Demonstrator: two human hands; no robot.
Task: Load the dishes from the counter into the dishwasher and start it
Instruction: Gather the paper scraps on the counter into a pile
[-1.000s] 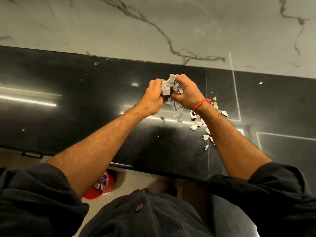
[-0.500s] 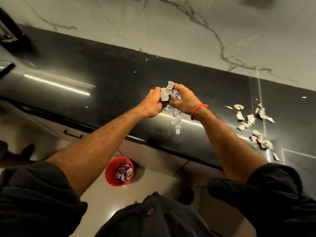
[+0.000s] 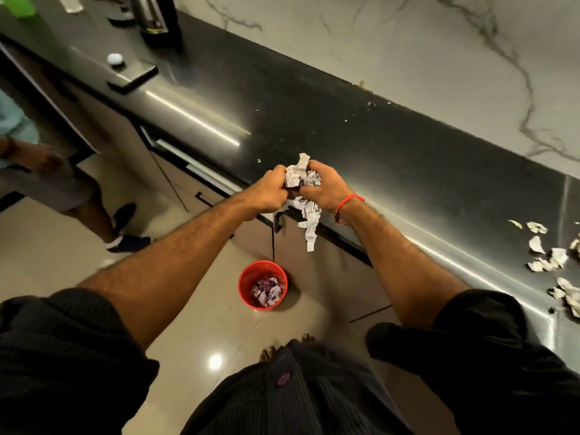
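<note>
Crumpled paper [image 3: 303, 180] gripped between both hands, above the front edge of the black counter [image 3: 361, 133], one torn strip hanging down from the wad. Left hand [image 3: 270, 191] curled tight around the left side of the wad; right hand [image 3: 323, 186] curled around the right side, with a red thread band [image 3: 350, 200] on the wrist. Below the hands, on the beige floor [image 3: 62, 262], a red bucket [image 3: 244, 290] standing upright, holding more crumpled paper, white and purple, low inside it. Just behind the bucket, cabinet fronts with dark handles [image 3: 277, 221] under the counter edge. On the counter at far right, loose paper scraps [image 3: 547, 259] scattered, well apart from the hands. At the far left end of the counter, a dark flat tray-like object [image 3: 133, 78] with a small white round thing [image 3: 115, 59] just beside it, a dark tall bottle [image 3: 157, 17] near the marble wall [image 3: 408, 58], and a green object [image 3: 20, 4] cut off by the top edge; contents of these cannot be told. No dishes or dishwasher identifiable in this view. At left, the legs of a second person [image 3: 78, 189] in dark shoes, blurred.
</note>
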